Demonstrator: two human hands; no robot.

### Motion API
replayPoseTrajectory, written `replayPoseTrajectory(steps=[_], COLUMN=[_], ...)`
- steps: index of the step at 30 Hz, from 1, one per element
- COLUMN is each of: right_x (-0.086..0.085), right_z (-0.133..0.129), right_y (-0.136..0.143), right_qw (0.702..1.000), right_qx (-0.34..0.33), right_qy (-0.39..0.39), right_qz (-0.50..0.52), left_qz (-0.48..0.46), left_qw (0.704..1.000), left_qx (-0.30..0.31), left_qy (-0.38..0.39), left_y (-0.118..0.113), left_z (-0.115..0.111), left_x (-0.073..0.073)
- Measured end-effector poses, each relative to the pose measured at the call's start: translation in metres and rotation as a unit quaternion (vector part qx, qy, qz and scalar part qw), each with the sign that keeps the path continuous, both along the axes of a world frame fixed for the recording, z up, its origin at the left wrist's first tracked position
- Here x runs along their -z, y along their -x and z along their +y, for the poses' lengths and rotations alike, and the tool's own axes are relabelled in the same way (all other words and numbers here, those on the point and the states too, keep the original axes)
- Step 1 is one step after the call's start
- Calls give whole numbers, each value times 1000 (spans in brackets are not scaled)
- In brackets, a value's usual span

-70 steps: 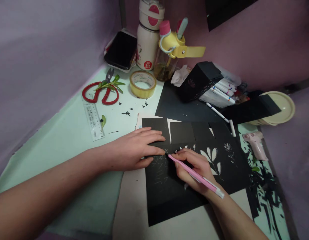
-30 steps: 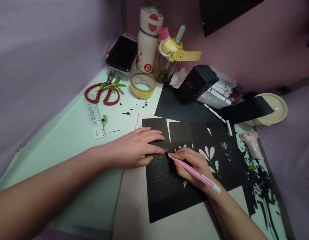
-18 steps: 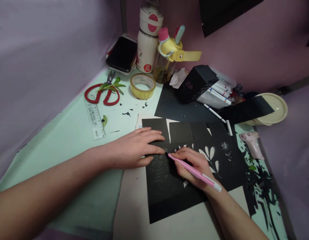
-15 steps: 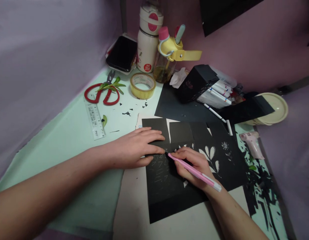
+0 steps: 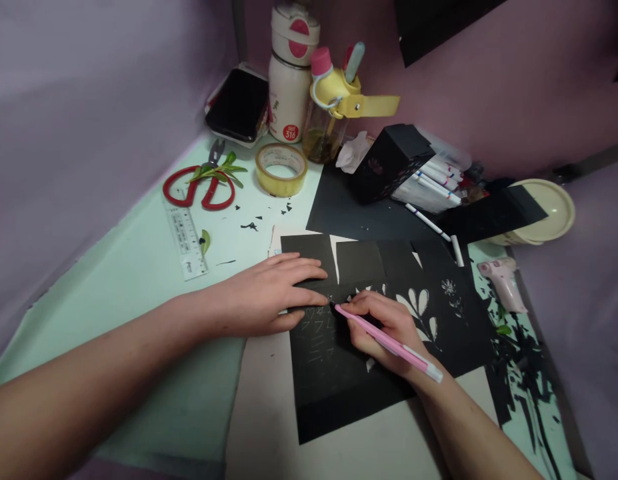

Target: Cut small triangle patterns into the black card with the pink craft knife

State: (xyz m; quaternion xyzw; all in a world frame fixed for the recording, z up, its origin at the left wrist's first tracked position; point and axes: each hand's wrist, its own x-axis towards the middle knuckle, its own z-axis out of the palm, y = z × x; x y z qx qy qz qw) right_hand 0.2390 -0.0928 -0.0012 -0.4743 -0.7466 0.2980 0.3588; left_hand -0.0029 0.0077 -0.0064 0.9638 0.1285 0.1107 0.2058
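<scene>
My left hand (image 5: 269, 297) lies flat with fingers spread on a sheet of black paper (image 5: 333, 400), pressing its left part. In my right hand (image 5: 383, 330) is a slim pink pen-shaped craft knife (image 5: 389, 341) with a white end. Its dark tip meets the paper just beside my left index fingertip. Light pencil-like lines and small triangles mark the paper below that tip. White leaf-shaped openings (image 5: 417, 303) and a fine flower pattern (image 5: 449, 289) show right of my right hand. My right palm hides part of the paper.
Red-handled scissors (image 5: 221, 193) overlap a clear ruler (image 5: 186, 247) at left. A tape roll (image 5: 281, 175), white bottle (image 5: 289, 93), yellow-topped bottle (image 5: 329, 120) and phone (image 5: 239, 103) stand behind. A black box (image 5: 391, 163), markers (image 5: 439, 190), pink glue gun (image 5: 503, 283) and black scraps (image 5: 526, 373) lie right.
The whole view has shifted slightly left and up. Both hands and the craft knife keep nearly the same place on the black paper.
</scene>
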Motion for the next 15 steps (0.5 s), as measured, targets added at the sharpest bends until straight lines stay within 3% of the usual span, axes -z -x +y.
replayPoseTrajectory(steps=[15], right_x=[5], right_z=[0], right_y=[-1], right_qw=[999], right_qx=[-7], right_qy=[-43], right_qz=[-6], left_qz=[2], left_qw=[1000], left_qx=[2], left_qy=[3], left_y=[-1], left_z=[0], left_x=[0])
